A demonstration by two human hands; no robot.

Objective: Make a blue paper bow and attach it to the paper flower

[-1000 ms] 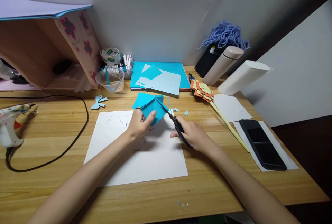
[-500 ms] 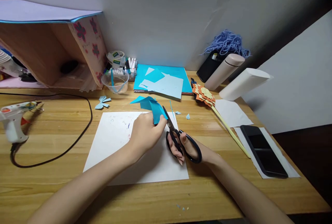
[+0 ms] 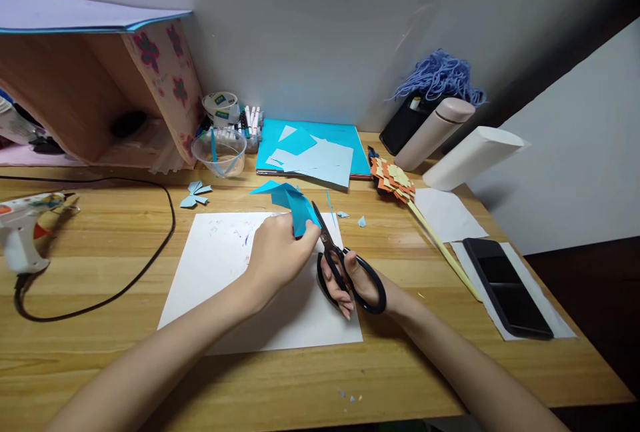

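Note:
My left hand (image 3: pixel 283 249) pinches a folded piece of bright blue paper (image 3: pixel 299 207) between thumb and fingers, above a white sheet (image 3: pixel 235 322) with small ink marks. Black-handled scissors (image 3: pixel 327 243) are in my right hand (image 3: pixel 353 279), fingers and thumb through the loops. Their blades point up and away, right beside the blue paper's edge near my left thumb; whether paper lies between them I cannot tell. A thin blue strip (image 3: pixel 330 200) and small pale blue scraps (image 3: pixel 362 221) lie on the desk just beyond the scissors.
At left are a hot glue gun (image 3: pixel 25 232) with its cord, a cut paper shape (image 3: pixel 196 195) and a flowered box (image 3: pixel 165 85). A plastic cup (image 3: pixel 220 155) and a blue folder (image 3: pixel 310 129) stand behind. Rightward are a paper flower (image 3: pixel 393 180), a flask (image 3: pixel 435 132) and a phone (image 3: pixel 507 289).
My left hand has turned over and tilted the blue paper up. My right hand has rolled palm-up with the scissors, which have come away from their earlier spot on the paper's edge.

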